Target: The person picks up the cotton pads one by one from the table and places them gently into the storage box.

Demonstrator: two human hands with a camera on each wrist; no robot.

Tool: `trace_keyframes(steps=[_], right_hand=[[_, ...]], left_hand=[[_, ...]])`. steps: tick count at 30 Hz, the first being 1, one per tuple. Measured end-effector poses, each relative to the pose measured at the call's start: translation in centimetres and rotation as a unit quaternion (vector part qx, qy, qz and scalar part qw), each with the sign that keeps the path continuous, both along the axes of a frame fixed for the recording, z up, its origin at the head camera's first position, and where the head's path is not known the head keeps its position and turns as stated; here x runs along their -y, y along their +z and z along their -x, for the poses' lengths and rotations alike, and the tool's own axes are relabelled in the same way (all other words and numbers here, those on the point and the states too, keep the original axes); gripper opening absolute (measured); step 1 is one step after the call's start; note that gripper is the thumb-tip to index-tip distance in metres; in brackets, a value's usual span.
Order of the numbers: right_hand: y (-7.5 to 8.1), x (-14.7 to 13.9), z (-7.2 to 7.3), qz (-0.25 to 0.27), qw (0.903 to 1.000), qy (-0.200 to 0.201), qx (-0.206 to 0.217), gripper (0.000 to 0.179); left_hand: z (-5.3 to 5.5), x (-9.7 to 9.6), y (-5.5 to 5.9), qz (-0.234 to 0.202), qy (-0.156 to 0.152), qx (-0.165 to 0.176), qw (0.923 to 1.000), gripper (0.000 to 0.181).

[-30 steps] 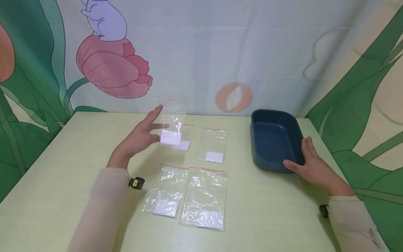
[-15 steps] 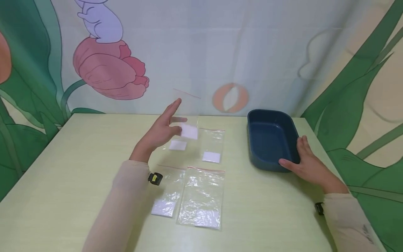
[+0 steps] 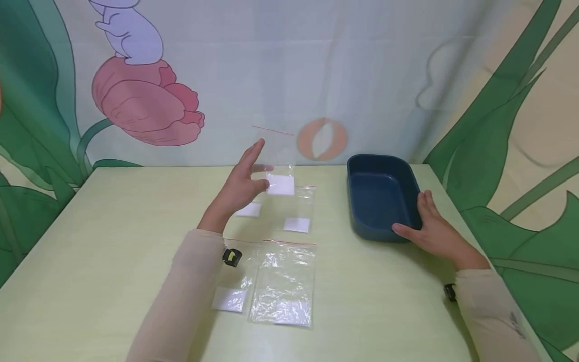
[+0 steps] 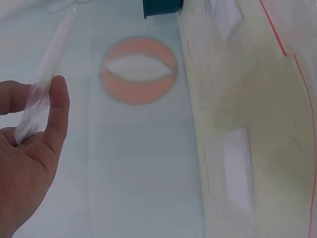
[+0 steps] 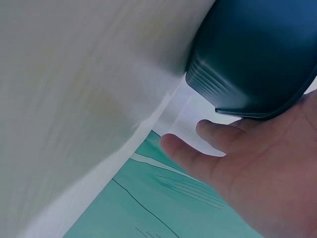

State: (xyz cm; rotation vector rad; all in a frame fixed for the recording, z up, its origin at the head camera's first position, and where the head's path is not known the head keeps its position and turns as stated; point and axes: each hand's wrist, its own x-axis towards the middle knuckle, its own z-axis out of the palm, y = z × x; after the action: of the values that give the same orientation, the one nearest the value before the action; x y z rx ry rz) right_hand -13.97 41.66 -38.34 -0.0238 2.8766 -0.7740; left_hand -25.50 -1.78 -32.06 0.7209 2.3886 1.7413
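Note:
My left hand [image 3: 242, 186] pinches a clear zip-lock bag [image 3: 280, 185] by its side edge, between thumb and fingers. The bag hangs upright above the table with a white card inside and a thin red line at its top. In the left wrist view it shows nearly edge-on between thumb and fingers [image 4: 59, 99]. My right hand [image 3: 436, 234] rests against the right front corner of a dark blue rectangular bin [image 3: 368, 233], thumb near the front rim and fingers straight along the side. In the right wrist view those fingers reach past the bin's wall [image 5: 233, 74].
Several similar bags lie flat on the table [image 3: 149, 226]. Two at the front, one a large bag [image 3: 285, 281], lie side by side; a bag with a white card [image 3: 296, 224] lies behind them. A printed curtain [image 3: 235, 75] hangs behind the table's back edge.
My left hand has carried the pinched bag rightward and a little up, over the back bags. My right hand keeps its place at the bin. The head view has shifted slightly to the right.

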Motion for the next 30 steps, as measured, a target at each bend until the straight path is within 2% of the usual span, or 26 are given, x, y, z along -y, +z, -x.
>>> trace_keyframes(steps=[7,15,22,30], right_hand=[[0.0,0.2,0.1,-0.004,1.0,-0.005,0.002,0.115],[0.1,0.3,-0.3,0.001,1.0,-0.009,0.003,0.115],[0.0,0.1,-0.3,0.005,0.9999,-0.011,0.002,0.115],[-0.1,0.0,-0.4,0.009,0.9999,-0.013,0.0,0.115]], left_hand=[[0.1,-1.2,0.3,0.001,-0.008,0.0,1.0,0.095],[0.6,-3.7,0.5,0.023,-0.023,-0.013,0.9994,0.096],[1.1,-7.2,0.3,0.005,-0.055,0.0,0.9985,0.096],[1.7,-12.2,-0.4,0.043,-0.087,0.008,0.9952,0.094]])
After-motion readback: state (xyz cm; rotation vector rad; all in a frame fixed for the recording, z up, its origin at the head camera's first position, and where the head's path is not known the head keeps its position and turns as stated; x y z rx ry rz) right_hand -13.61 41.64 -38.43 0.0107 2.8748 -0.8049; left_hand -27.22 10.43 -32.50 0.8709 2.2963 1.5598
